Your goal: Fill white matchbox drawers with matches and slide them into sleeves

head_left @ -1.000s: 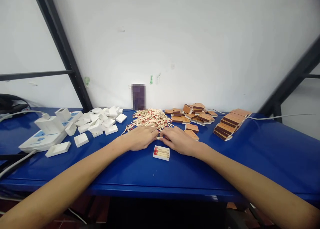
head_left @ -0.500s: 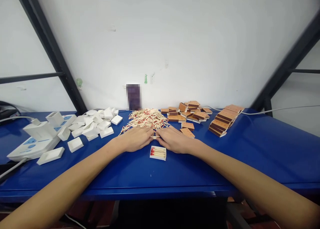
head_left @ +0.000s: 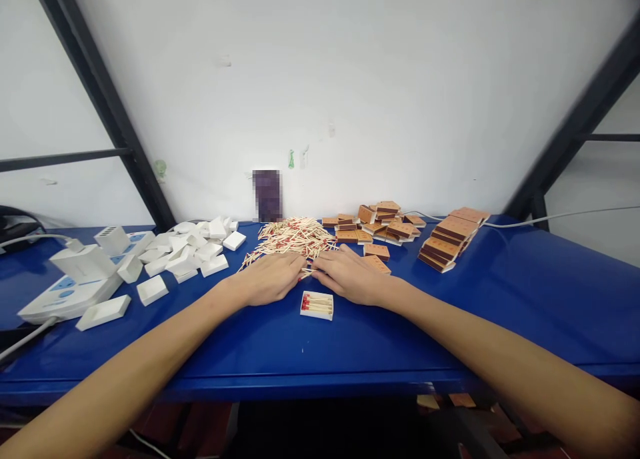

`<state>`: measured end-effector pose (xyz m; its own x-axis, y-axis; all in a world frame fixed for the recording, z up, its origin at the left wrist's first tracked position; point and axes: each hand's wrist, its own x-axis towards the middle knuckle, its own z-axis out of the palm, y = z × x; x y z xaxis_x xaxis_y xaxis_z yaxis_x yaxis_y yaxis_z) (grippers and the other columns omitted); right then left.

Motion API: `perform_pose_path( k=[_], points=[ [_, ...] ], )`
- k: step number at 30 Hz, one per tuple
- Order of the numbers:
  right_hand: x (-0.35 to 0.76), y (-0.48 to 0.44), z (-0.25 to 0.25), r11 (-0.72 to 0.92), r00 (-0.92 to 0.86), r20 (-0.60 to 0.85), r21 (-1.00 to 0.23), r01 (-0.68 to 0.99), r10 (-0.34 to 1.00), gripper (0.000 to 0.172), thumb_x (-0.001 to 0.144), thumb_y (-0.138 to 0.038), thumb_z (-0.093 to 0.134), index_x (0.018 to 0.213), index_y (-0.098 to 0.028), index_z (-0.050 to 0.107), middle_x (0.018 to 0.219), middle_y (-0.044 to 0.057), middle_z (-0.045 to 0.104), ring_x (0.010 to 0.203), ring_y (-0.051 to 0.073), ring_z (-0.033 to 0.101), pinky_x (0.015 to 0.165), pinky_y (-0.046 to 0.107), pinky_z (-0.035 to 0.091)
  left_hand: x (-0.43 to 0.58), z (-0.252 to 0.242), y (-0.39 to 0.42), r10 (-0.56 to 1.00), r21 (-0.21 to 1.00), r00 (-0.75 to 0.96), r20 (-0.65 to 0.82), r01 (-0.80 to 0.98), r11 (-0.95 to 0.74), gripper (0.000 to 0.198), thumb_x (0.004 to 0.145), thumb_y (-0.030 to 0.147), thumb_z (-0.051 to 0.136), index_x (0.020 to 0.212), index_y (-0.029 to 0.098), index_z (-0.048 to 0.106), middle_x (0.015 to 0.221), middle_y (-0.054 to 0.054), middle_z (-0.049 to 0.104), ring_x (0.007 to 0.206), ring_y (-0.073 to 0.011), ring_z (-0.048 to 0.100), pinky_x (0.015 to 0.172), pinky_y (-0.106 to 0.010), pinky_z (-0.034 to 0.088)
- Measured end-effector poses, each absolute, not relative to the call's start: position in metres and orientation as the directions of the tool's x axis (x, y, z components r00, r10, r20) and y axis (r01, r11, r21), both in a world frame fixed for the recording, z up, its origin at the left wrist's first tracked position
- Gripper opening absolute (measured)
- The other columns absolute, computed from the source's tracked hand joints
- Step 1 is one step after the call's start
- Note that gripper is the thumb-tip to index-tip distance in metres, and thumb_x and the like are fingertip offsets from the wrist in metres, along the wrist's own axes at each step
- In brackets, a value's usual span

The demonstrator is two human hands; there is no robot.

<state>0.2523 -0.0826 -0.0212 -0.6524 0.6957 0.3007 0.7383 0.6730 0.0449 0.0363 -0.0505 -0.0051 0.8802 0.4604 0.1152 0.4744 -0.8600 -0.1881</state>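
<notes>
At the front edge of a heap of red-tipped matches (head_left: 295, 237), both hands meet over a few matches (head_left: 307, 272). My left hand (head_left: 274, 277) has its fingers bent and closed at the left end of these matches. From the other side, my right hand (head_left: 349, 275) pinches their right ends between thumb and fingers. Just in front of the hands lies a white matchbox tray (head_left: 317, 317), partly filled with matches whose red heads point left. The backs of the hands hide most of the fingertips.
Empty white trays (head_left: 193, 251) lie piled on the left, beside a white power strip (head_left: 75, 295) with plugs. Brown matchbox sleeves (head_left: 387, 225) sit at back right, with a stacked row of sleeves (head_left: 453, 235) farther right. A pale cable (head_left: 565, 215) crosses the blue table (head_left: 525, 312).
The matches between my hands have tilted slightly, and my right fingers have shifted a little. The tray stays where it was; the whole view has moved very slightly.
</notes>
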Motion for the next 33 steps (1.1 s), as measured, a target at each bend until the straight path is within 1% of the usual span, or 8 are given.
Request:
perform_pose_path(
  k=[5, 11, 19, 22, 25, 28, 30, 33],
  points=[
    [0.252, -0.086, -0.018, 0.685, -0.663, 0.332, 0.064, 0.726, 0.671, 0.027, 0.104, -0.028, 0.036, 0.091, -0.016, 0.057, 0.097, 0.007, 0.065, 0.08, 0.018, 0.053, 0.076, 0.033, 0.028, 0.036, -0.001, -0.054, 0.466, -0.14, 0.874, 0.135, 0.482, -0.865, 0.017, 0.1, 0.023, 0.032, 0.097, 0.015, 0.047, 0.096, -0.011, 0.061, 0.085, -0.0225, 0.059, 0.075, -0.036, 0.046],
    [0.254, -0.09, -0.013, 0.722, -0.695, 0.342, 0.064, 0.689, 0.632, 0.031, 0.105, -0.029, 0.032, 0.096, -0.017, 0.059, 0.095, 0.006, 0.063, 0.078, 0.017, 0.05, 0.073, 0.032, 0.027, 0.036, -0.001, -0.058, 0.462, 0.047, 0.865, 0.196, 0.462, -0.886, 0.024, 0.102, 0.032, 0.029, 0.093, 0.018, 0.045, 0.094, -0.009, 0.06, 0.079, -0.0192, 0.056, 0.073, -0.034, 0.045],
    [0.256, -0.087, -0.015, 0.757, -0.671, 0.385, -0.124, 0.642, 0.633, 0.029, 0.104, -0.029, 0.034, 0.09, -0.017, 0.056, 0.088, 0.004, 0.06, 0.075, 0.016, 0.048, 0.071, 0.03, 0.03, 0.036, -0.008, -0.052, 0.466, 0.222, 0.848, 0.253, 0.418, -0.881, 0.026, 0.103, 0.036, 0.03, 0.096, 0.018, 0.048, 0.091, -0.007, 0.06, 0.077, -0.0181, 0.054, 0.073, -0.033, 0.045],
    [0.256, -0.087, -0.015, 0.757, -0.656, 0.399, -0.183, 0.628, 0.64, 0.029, 0.105, -0.03, 0.034, 0.088, -0.017, 0.054, 0.085, 0.003, 0.059, 0.073, 0.015, 0.047, 0.069, 0.029, 0.03, 0.039, -0.008, -0.051, 0.465, 0.279, 0.821, 0.332, 0.385, -0.88, 0.025, 0.101, 0.036, 0.037, 0.094, 0.017, 0.051, 0.087, -0.005, 0.06, 0.074, -0.0159, 0.053, 0.07, -0.03, 0.044],
    [0.256, -0.087, -0.016, 0.761, -0.65, 0.412, -0.21, 0.614, 0.638, 0.028, 0.105, -0.031, 0.033, 0.089, -0.018, 0.051, 0.085, 0.002, 0.06, 0.072, 0.015, 0.047, 0.069, 0.029, 0.03, 0.041, -0.008, -0.052, 0.507, 0.389, 0.768, 0.392, 0.361, -0.848, 0.026, 0.098, 0.039, 0.046, 0.094, 0.016, 0.059, 0.085, -0.003, 0.064, 0.072, -0.0143, 0.054, 0.068, -0.028, 0.044],
    [0.257, -0.088, -0.016, 0.755, -0.65, 0.409, -0.181, 0.63, 0.641, 0.03, 0.106, -0.032, 0.03, 0.088, -0.018, 0.051, 0.086, 0.003, 0.06, 0.072, 0.015, 0.047, 0.071, 0.03, 0.03, 0.043, -0.008, -0.053, 0.565, 0.561, 0.727, 0.39, 0.299, -0.772, 0.027, 0.094, 0.041, 0.055, 0.095, 0.016, 0.064, 0.086, -0.003, 0.067, 0.074, -0.0138, 0.058, 0.069, -0.027, 0.046],
    [0.258, -0.091, -0.013, 0.737, -0.646, 0.392, -0.142, 0.66, 0.655, 0.032, 0.106, -0.032, 0.028, 0.087, -0.018, 0.051, 0.085, 0.003, 0.061, 0.071, 0.016, 0.047, 0.071, 0.031, 0.03, 0.044, -0.009, -0.054, 0.604, 0.661, 0.707, 0.367, 0.259, -0.705, 0.027, 0.088, 0.041, 0.062, 0.094, 0.015, 0.065, 0.081, -0.002, 0.067, 0.071, -0.0131, 0.059, 0.067, -0.027, 0.048],
    [0.26, -0.1, -0.006, 0.705, -0.644, 0.336, -0.093, 0.703, 0.687, 0.033, 0.105, -0.034, 0.03, 0.085, -0.018, 0.052, 0.082, 0.004, 0.062, 0.068, 0.016, 0.047, 0.066, 0.03, 0.028, 0.044, -0.009, -0.058, 0.635, 0.727, 0.7, 0.326, 0.243, -0.642, 0.028, 0.081, 0.039, 0.071, 0.093, 0.015, 0.064, 0.072, 0.0, 0.066, 0.067, -0.0127, 0.061, 0.065, -0.026, 0.049]
  ],
)
